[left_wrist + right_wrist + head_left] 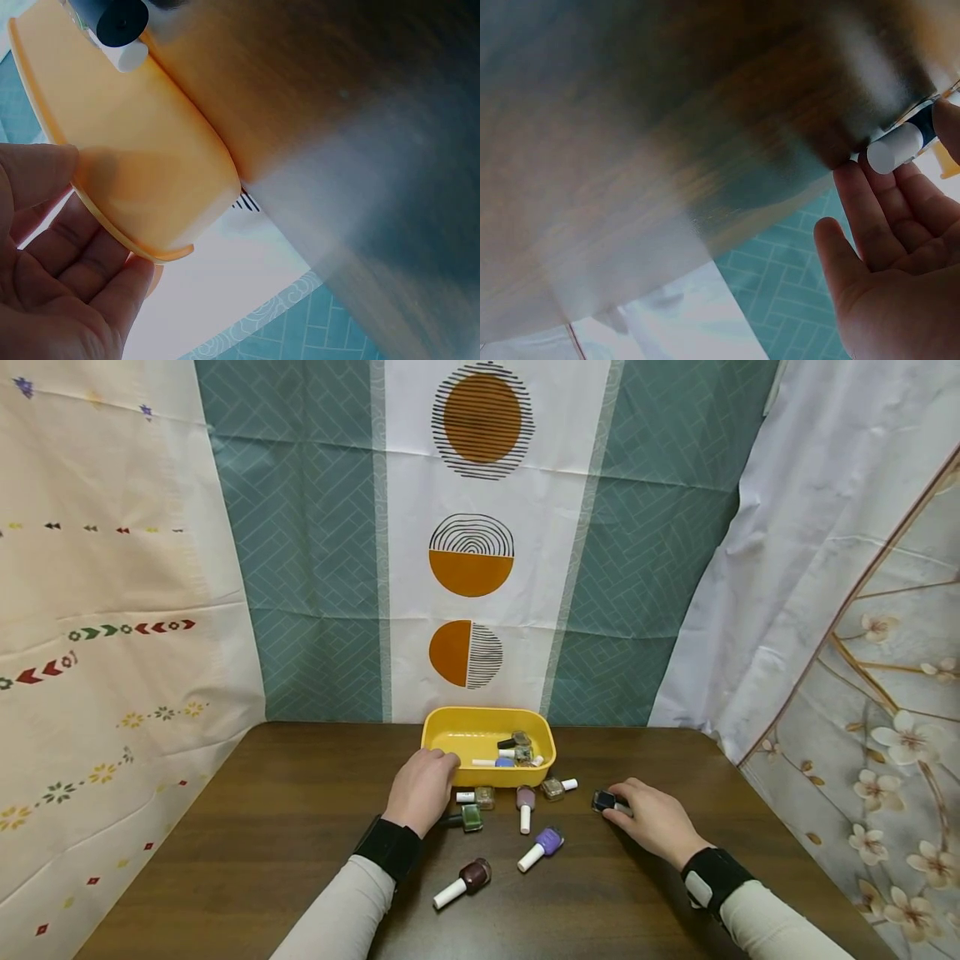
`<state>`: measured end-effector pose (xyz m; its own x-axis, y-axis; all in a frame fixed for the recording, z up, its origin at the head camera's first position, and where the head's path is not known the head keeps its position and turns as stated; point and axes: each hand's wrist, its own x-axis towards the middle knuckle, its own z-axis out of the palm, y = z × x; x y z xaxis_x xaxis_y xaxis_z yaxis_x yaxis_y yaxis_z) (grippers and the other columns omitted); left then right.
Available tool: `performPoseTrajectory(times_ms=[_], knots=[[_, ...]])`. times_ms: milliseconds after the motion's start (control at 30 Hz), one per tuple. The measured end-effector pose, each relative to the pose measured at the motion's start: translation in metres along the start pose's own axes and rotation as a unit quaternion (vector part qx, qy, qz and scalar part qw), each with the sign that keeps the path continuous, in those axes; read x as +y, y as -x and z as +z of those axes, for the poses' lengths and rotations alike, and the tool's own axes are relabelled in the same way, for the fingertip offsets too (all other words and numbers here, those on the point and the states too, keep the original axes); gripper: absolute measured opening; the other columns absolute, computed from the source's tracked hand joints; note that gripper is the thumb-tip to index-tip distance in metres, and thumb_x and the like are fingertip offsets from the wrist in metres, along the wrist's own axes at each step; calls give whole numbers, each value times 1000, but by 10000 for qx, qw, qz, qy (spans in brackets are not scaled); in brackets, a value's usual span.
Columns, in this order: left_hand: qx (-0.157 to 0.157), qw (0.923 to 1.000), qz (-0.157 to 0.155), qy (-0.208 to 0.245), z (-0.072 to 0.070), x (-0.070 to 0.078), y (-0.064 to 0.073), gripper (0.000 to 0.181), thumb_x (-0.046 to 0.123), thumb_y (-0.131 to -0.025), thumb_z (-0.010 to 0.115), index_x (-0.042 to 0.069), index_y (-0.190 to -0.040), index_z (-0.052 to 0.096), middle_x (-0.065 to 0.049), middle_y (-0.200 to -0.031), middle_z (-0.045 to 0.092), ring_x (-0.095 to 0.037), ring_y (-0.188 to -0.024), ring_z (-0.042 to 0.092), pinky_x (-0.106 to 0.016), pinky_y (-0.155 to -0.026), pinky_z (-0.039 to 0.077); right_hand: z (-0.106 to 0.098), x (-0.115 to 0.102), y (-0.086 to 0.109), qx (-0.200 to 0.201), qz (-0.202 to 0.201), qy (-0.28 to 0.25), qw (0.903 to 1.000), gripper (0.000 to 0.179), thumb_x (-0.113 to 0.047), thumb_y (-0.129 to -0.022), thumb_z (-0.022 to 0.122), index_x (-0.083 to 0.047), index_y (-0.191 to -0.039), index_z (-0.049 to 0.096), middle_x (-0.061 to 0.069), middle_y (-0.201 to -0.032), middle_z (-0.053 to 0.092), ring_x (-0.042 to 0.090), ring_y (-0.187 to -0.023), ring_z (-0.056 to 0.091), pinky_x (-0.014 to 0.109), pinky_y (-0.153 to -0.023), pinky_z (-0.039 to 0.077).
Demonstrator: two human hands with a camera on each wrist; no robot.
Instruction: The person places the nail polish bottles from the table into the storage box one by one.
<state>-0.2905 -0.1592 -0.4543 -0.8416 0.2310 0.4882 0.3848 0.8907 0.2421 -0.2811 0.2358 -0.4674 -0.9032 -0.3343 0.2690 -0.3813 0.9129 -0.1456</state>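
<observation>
My left hand [423,787] grips the rim of a yellow plastic bin [442,768] at its front left corner. In the left wrist view, the thumb and fingers pinch the bin wall [157,165] from either side. Several nail polish bottles lie in the bin's right half. To the right of the bin, my right hand [651,814] holds a dark nail polish bottle [602,801] at the tabletop. Its pale cap [892,150] shows between thumb and fingers in the right wrist view, where the bottle's body is mostly hidden.
Before the bin on the brown table [300,827] lie a glittery bottle [484,797], a green one [471,817], a mauve one [526,797], a gold-brown one [553,788], a purple one [550,840] and a dark maroon one [476,875]. Patterned curtains [315,568] hang behind.
</observation>
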Motion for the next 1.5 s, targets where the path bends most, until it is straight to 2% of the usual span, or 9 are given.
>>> performPoseTrajectory(times_ms=[467, 667, 967, 1267, 1500], knots=[[15, 9998, -169, 96, 2, 2, 9, 9, 7, -99, 84, 7, -108, 82, -7, -90, 73, -26, -85, 63, -45, -89, 62, 0, 0, -1, -67, -88, 18, 9999, 32, -29, -97, 88, -8, -119, 79, 2, -108, 72, 20, -93, 72, 50, -84, 62], [7, 9997, -241, 79, 1, 2, 9, 9, 8, -99, 84, 7, -109, 82, -7, -91, 73, -26, -85, 63, -45, -90, 62, 1, 1, -3, -40, -133, 54, 9999, 32, -29, -97, 87, -8, -119, 79, 2, -108, 72, 20, -93, 71, 49, -85, 62], [46, 9999, -134, 27, 1, 3, 5, 9, 8, -98, 84, 7, -107, 82, -6, -90, 73, -26, -85, 63, -44, -89, 62, -1, 2, -3, -128, 1, -33, 9999, 31, -29, -97, 87, -9, -118, 79, 1, -108, 72, 19, -92, 71, 49, -84, 62], [77, 10000, -53, 2, 0, 5, 1, 7, 7, -99, 84, 7, -106, 82, -6, -89, 72, -26, -84, 63, -44, -87, 62, -3, 1, -4, 21, 88, -145, 9999, 28, -33, -98, 86, -11, -114, 80, -1, -104, 71, 15, -87, 68, 47, -80, 61], [56, 9999, -108, 1, 0, 6, 1, 8, 8, -99, 83, 7, -107, 82, -6, -89, 72, -25, -84, 63, -43, -87, 62, -9, -13, -15, 246, -22, -271, 9993, 29, -33, -99, 86, -10, -115, 79, -1, -105, 72, 17, -90, 70, 47, -82, 62]])
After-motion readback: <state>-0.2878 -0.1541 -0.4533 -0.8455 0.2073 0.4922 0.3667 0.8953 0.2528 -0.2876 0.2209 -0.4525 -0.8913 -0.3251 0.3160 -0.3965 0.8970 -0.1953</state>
